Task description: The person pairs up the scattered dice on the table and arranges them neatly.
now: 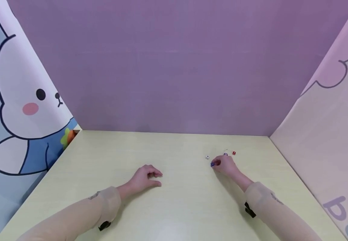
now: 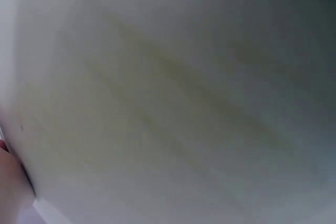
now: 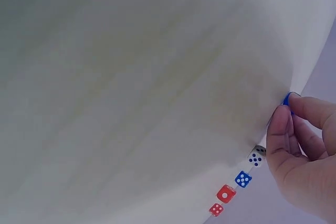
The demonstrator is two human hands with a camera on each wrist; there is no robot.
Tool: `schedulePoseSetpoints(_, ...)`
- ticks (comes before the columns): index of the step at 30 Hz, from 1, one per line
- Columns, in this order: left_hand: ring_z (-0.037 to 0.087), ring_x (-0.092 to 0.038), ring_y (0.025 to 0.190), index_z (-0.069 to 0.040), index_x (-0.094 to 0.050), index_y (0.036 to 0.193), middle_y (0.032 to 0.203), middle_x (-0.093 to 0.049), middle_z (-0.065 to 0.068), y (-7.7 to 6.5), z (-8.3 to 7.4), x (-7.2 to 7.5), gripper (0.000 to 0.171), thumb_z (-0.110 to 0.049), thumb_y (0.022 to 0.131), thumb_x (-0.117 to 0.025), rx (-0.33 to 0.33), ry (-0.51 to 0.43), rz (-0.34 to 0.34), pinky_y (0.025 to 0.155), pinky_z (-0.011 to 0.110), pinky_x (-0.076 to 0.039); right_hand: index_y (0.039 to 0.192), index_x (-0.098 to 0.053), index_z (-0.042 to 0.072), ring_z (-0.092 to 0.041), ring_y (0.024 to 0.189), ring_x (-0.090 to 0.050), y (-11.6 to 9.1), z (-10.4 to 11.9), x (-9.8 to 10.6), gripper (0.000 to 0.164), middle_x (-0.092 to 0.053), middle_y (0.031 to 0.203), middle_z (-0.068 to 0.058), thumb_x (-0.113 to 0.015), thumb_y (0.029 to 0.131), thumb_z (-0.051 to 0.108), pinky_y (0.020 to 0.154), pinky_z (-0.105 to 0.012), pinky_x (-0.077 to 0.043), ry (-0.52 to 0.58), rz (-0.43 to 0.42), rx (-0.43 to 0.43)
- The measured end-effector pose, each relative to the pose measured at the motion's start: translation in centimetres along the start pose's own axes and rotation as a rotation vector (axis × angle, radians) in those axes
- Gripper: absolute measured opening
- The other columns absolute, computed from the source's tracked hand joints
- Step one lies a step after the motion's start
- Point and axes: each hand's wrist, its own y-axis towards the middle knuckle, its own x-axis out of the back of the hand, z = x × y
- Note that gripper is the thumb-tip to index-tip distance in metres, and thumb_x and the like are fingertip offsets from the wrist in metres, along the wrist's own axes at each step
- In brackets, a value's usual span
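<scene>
The work seemed under way but unfinished: the right hand (image 1: pixel 226 165) pinched a blue die (image 1: pixel 212 164) over the desk (image 1: pixel 186 204), the left hand (image 1: pixel 142 180) was relaxed and empty, and other dice (image 3: pixel 226 194) lay ungripped nearby.

Pale table (image 1: pixel 186 204); on it — white, blue, red dice (image 3: pixel 243 179).

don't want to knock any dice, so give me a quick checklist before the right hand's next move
1. Right hand pinches a blue die: ok
2. Left hand holds nothing: ok
3. White die in the head view stands apart from the right hand: ok
4. All dice unobstructed in the head view: not ok, the right hand hides some
5. Pinched die clear of the table: cannot tell
</scene>
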Motion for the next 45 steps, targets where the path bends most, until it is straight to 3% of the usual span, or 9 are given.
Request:
schedulePoseSetpoints(5, 0.010, -0.050, 0.077, -0.019, -0.073, 0.094, 0.082, -0.062, -0.009, 0.1, 0.5, -0.5, 0.031, -0.032, 0.068, -0.084, -0.026, 0.025, -0.034, 0.070, 0.023, -0.043, 0.094, -0.071, 0.004, -0.013, 0.071, -0.055, -0.8, 0.2, -0.3, 0.018, -0.065, 0.080, -0.002, -0.074, 0.077, 0.004, 0.065, -0.026, -0.046, 0.001, 0.019, 0.006)
schedulePoseSetpoints(11, 0.011, -0.050, 0.076, -0.020, -0.074, 0.093, 0.080, -0.063, -0.009, 0.0, 0.5, -0.3, 0.032, -0.034, 0.066, -0.084, -0.027, 0.018, -0.022, 0.069, 0.024, -0.043, 0.092, -0.070, 0.006, -0.011, 0.070, -0.054, -1.6, 0.8, -0.8, 0.018, -0.063, 0.077, 0.001, -0.075, 0.075, 0.004, 0.063, -0.023, -0.046, 0.035, 0.046, 0.022)
schedulePoseSetpoints(15, 0.010, -0.050, 0.077, -0.021, -0.073, 0.095, 0.082, -0.062, -0.010, 0.1, 0.5, -0.1, 0.034, -0.036, 0.067, -0.084, 0.003, 0.011, 0.011, 0.071, 0.023, -0.042, 0.089, -0.071, 0.007, -0.010, 0.068, -0.054, -2.0, 1.3, -1.1, 0.017, -0.063, 0.075, 0.002, -0.077, 0.073, 0.003, 0.062, -0.022, -0.045, 0.057, 0.043, 0.055)
schedulePoseSetpoints(25, 0.013, -0.049, 0.084, -0.023, -0.072, 0.101, 0.086, -0.062, -0.011, 0.2, -0.5, -0.1, 0.038, -0.036, 0.068, -0.084, 0.165, -0.032, 0.069, 0.077, 0.025, -0.039, 0.089, -0.071, 0.006, -0.009, 0.069, -0.055, -3.2, 2.6, -1.9, 0.017, -0.063, 0.075, 0.002, -0.076, 0.073, 0.002, 0.061, -0.020, -0.047, 0.082, 0.072, 0.096)
schedulePoseSetpoints(31, 0.012, -0.051, 0.087, -0.023, -0.072, 0.101, 0.084, -0.063, -0.011, 0.5, -1.0, -0.3, 0.037, -0.036, 0.068, -0.084, 0.201, -0.017, 0.052, 0.087, 0.035, -0.039, 0.087, -0.070, 0.006, -0.009, 0.068, -0.053, -3.8, 3.7, -2.4, 0.016, -0.062, 0.074, 0.003, -0.076, 0.073, 0.002, 0.061, -0.020, -0.046, 0.096, 0.088, 0.142)
schedulePoseSetpoints(38, 0.010, -0.058, 0.090, -0.025, -0.072, 0.099, 0.081, -0.063, -0.014, 0.8, -1.1, -0.5, 0.036, -0.037, 0.067, -0.084, 0.195, 0.030, 0.031, 0.100, 0.055, -0.025, 0.085, -0.071, 0.007, -0.007, 0.066, -0.052, -4.2, 4.8, -3.3, 0.014, -0.063, 0.073, 0.004, -0.076, 0.074, 0.003, 0.061, -0.020, -0.045, 0.097, 0.097, 0.195)
schedulePoseSetpoints(45, 0.008, -0.056, 0.085, -0.024, -0.073, 0.100, 0.082, -0.064, -0.013, 0.7, -1.7, -0.3, 0.038, -0.036, 0.066, -0.085, 0.195, 0.061, 0.038, 0.091, 0.047, -0.027, 0.085, -0.070, 0.006, -0.006, 0.065, -0.052, -4.4, 6.4, -4.3, 0.013, -0.063, 0.073, 0.002, -0.075, 0.074, 0.002, 0.060, -0.019, -0.045, 0.117, 0.120, 0.267)
